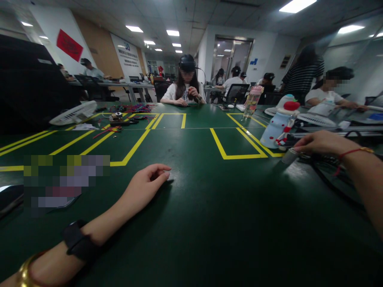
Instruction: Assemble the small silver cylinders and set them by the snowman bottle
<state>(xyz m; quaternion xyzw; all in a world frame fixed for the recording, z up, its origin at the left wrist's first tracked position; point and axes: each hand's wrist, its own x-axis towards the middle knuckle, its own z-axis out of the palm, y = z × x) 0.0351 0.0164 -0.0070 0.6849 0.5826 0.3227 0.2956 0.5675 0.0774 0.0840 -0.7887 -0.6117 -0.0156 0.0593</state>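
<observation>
My right hand [323, 142] is at the right side of the green table [209, 223], its fingers closed on the upper end of a small pale grey cylinder [289, 156]. The cylinder is tilted and slightly blurred, so its exact kind is unclear. Just behind it stands a light blue bottle [273, 129] with red decorations. My left hand [148, 181] rests on the table left of the middle. Its fingers are loosely curled, with a narrow gap between thumb and index finger, and nothing shows in them.
Black cables [332, 175] lie under and beside my right forearm. A clear bottle [253, 101] stands farther back. Wires and small parts [131, 113] and a white fan [74, 113] are at the far left. Yellow tape [245, 157] marks the tabletop. A person [185, 85] sits opposite.
</observation>
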